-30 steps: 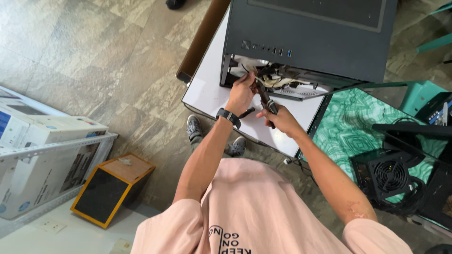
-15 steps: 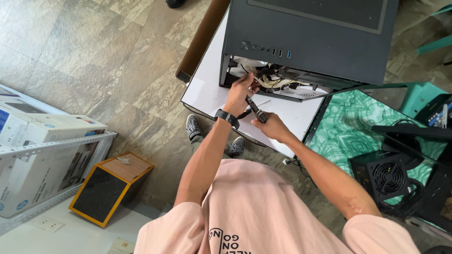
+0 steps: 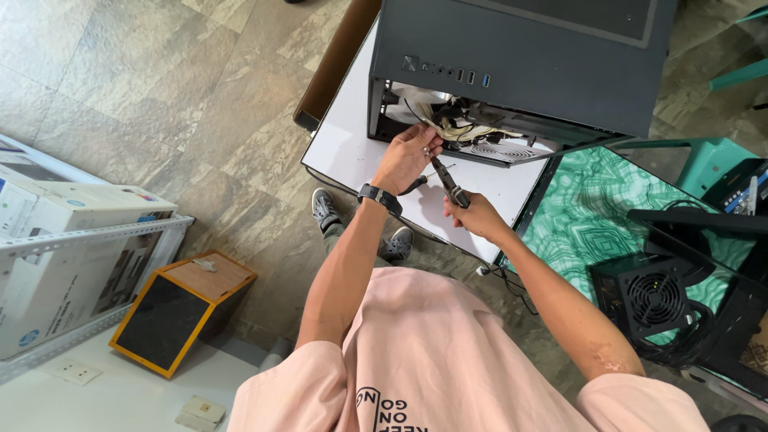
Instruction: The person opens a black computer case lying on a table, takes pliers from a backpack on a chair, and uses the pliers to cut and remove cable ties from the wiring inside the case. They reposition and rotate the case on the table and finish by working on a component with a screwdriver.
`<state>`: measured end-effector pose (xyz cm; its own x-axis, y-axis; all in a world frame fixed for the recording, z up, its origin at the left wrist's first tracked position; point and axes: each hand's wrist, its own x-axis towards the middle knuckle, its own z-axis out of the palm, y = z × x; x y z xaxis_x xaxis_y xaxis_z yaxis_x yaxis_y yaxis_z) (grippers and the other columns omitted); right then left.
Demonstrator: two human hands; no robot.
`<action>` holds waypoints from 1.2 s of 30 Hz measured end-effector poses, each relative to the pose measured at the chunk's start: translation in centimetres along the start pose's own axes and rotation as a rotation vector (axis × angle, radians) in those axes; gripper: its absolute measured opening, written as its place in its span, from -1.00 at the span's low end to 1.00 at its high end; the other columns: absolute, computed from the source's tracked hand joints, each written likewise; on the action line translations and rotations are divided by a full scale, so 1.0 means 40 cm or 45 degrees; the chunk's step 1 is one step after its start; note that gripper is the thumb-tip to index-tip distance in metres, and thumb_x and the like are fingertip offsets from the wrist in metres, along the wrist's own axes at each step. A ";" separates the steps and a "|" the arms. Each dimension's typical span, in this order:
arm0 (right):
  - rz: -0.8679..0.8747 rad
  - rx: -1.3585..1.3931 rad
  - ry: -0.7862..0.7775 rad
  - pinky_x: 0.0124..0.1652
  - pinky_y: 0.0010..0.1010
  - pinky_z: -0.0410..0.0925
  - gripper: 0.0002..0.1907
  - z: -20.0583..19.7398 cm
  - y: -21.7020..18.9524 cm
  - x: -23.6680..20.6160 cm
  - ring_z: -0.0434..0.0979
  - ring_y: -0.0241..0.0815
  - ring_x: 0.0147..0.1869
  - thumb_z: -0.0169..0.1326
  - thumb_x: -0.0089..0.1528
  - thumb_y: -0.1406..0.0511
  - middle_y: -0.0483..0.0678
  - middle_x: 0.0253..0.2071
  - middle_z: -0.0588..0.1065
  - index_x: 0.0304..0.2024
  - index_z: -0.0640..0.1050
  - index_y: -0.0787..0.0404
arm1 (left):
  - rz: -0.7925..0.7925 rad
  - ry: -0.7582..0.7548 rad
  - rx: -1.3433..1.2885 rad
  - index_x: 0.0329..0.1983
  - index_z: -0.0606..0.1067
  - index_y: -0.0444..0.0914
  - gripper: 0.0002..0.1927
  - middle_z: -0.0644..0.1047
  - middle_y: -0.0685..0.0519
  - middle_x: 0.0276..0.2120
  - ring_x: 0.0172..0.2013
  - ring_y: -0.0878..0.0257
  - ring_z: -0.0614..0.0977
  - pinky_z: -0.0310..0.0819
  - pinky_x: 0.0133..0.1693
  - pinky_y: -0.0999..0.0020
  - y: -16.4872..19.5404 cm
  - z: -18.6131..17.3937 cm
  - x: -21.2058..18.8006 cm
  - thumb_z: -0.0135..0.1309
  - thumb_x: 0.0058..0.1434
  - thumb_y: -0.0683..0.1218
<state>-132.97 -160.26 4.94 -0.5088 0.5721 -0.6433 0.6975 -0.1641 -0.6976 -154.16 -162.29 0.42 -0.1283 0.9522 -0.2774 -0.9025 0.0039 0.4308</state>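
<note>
Head view: left hand (image 3: 408, 156) up at open side of dark PC case (image 3: 520, 56), fingers curled shut on a bundle of pale cables (image 3: 460, 128) coming out of the case. Black watch (image 3: 379, 197) on that wrist. Right hand (image 3: 478, 216) just below & right of the left, fist closed round handles of pliers (image 3: 445, 178); tool angles up-left, tip close by left-hand fingers and the cables. Can't tell if tip touches a cable. Case lies on a white table (image 3: 344, 152). Cables sit at case opening, above a round vent grille inside.

Right of table: green patterned top (image 3: 592, 216) w/ black PSU (image 3: 644, 298), fan grille up. Left: shelf w/ white boxes (image 3: 64, 240), yellow-framed black box (image 3: 180, 308) on floor. Person in pink shirt, grey shoes (image 3: 324, 210) visible under table edge.
</note>
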 end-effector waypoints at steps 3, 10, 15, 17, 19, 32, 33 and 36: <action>0.031 -0.024 0.024 -0.30 -0.40 0.44 -0.69 -0.003 0.010 -0.008 0.50 -0.30 -0.46 0.15 0.27 0.18 -0.08 -0.52 0.52 -0.06 0.60 0.26 | -0.013 -0.026 0.058 -0.12 0.53 -0.33 -0.89 0.57 0.04 -0.23 -0.18 0.27 0.57 0.46 -0.06 0.35 0.006 0.002 -0.002 0.14 0.30 -0.25; -0.160 0.013 0.067 -0.29 -0.41 0.43 -0.68 -0.015 0.039 -0.031 0.52 -0.32 -0.43 0.14 0.29 0.17 -0.08 -0.51 0.53 -0.02 0.59 0.26 | 0.122 0.223 0.459 -0.29 0.56 -0.41 -0.93 0.59 -0.01 -0.36 -0.35 0.28 0.56 0.47 -0.23 0.40 0.020 0.033 0.005 0.08 0.24 -0.28; -0.233 0.034 0.197 -0.32 -0.43 0.45 -0.64 -0.015 0.037 -0.040 0.55 -0.30 -0.44 0.12 0.26 0.21 -0.07 -0.46 0.55 -0.02 0.38 0.27 | 0.212 0.427 0.747 -0.35 0.57 -0.44 -0.85 0.64 0.00 -0.43 -0.38 0.28 0.70 0.55 -0.29 0.41 0.034 0.077 -0.001 0.06 0.21 -0.22; -0.271 0.004 0.228 -0.33 -0.41 0.44 -0.66 -0.014 0.030 -0.043 0.55 -0.28 -0.44 0.14 0.28 0.21 -0.05 -0.49 0.54 -0.08 0.35 0.30 | 0.280 0.517 0.988 -0.36 0.59 -0.45 -0.80 0.67 0.01 -0.48 -0.42 0.31 0.74 0.61 -0.32 0.42 0.038 0.097 -0.012 0.04 0.21 -0.19; -0.366 -0.011 0.202 -0.32 -0.39 0.42 -0.72 -0.013 0.020 -0.047 0.53 -0.27 -0.41 0.11 0.33 0.21 -0.07 -0.48 0.53 -0.20 0.44 0.34 | 0.421 0.516 1.190 -0.39 0.59 -0.42 -0.79 0.67 -0.01 -0.52 -0.47 0.25 0.75 0.61 -0.38 0.35 0.043 0.115 -0.027 0.03 0.22 -0.17; -0.189 1.283 -0.770 0.09 0.16 0.44 -0.63 -0.005 -0.062 -0.073 0.54 0.33 0.21 -0.01 0.38 0.13 0.29 0.23 0.44 -0.25 0.58 0.33 | 0.902 0.606 2.149 -0.55 0.53 -0.33 -0.78 0.57 -0.11 -0.56 -0.56 -0.07 0.57 0.43 -0.45 0.08 0.102 0.134 -0.122 0.03 0.15 -0.12; -0.176 1.351 -0.789 0.09 0.19 0.43 -0.62 -0.001 -0.064 -0.069 0.53 0.34 0.21 -0.02 0.38 0.12 0.30 0.24 0.43 -0.25 0.58 0.32 | 1.012 0.498 2.070 -0.53 0.54 -0.34 -0.80 0.57 -0.12 -0.48 -0.51 -0.06 0.58 0.46 -0.41 0.11 0.106 0.120 -0.129 0.03 0.13 -0.13; -0.149 1.495 -0.846 0.11 0.18 0.41 -0.57 0.011 -0.065 -0.063 0.52 0.31 0.22 -0.07 0.39 0.07 0.27 0.26 0.42 -0.25 0.58 0.30 | 1.121 0.260 1.858 -0.53 0.53 -0.37 -0.84 0.60 -0.13 -0.28 -0.41 0.01 0.62 0.49 -0.35 0.21 0.105 0.071 -0.144 0.02 0.07 -0.18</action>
<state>-133.75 -161.64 8.24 -0.9137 0.1916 -0.3584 -0.0358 -0.9164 -0.3987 -156.04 -166.91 6.26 -0.4933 0.7689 0.4067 0.5413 -0.0947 0.8355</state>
